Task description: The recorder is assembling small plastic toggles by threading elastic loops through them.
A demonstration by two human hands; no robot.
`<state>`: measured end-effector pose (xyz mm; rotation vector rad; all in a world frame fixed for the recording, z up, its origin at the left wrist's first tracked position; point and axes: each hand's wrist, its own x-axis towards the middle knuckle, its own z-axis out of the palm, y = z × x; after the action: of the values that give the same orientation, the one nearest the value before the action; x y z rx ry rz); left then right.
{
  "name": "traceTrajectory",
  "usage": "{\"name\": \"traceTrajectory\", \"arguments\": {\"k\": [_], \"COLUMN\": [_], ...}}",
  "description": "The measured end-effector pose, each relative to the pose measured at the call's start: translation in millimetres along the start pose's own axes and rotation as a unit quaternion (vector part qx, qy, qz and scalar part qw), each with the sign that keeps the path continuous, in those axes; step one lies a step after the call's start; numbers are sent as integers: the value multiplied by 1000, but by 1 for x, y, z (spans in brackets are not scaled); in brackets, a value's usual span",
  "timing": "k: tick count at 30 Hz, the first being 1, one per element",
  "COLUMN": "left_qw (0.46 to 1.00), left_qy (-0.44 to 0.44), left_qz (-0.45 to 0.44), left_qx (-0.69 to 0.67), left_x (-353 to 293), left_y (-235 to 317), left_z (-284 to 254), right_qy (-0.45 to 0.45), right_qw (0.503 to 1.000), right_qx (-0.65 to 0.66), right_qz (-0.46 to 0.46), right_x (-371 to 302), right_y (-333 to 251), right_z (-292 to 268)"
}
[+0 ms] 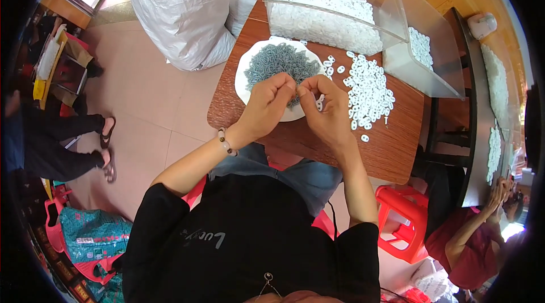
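Over the near edge of a white plate [242, 78], my left hand [265, 107] and my right hand [329, 114] meet with thumbs and forefingers pinched together. What sits between the fingertips is too small and covered to make out. Heaped on the plate are many small grey-blue pieces [281, 60], thin and elongated. To the right of my right hand, small white oval pieces [369, 90] with holes lie spread on the brown wooden table [363, 158]. A few more white pieces lie close beside the plate, some partly hidden by my right hand.
A clear bin [326, 30] of white pieces stands at the table's back; another bin [420, 73] stands to its right. A large white sack [176, 13] is on the floor at left. A red stool [400, 223] and a co-worker [468, 246] are at right, another person [62, 144] at left.
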<state>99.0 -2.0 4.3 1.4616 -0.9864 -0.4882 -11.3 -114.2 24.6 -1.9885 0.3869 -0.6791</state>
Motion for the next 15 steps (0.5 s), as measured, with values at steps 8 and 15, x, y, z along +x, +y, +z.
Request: {"name": "traceTrajectory", "arguments": {"k": [8,15], "left_qw": [880,917], "left_qy": [-39,29], "left_qz": [-297,-283], "left_qx": [-367,-280], "left_x": [2,5], "left_y": [8,2], "left_z": [-2,-1], "right_qy": [26,27], "right_qw": [987,999], "right_qx": [-68,27], "right_qz": [-142,0], "right_x": [3,2], "right_y": [5,18], "right_z": [-1,-3]}}
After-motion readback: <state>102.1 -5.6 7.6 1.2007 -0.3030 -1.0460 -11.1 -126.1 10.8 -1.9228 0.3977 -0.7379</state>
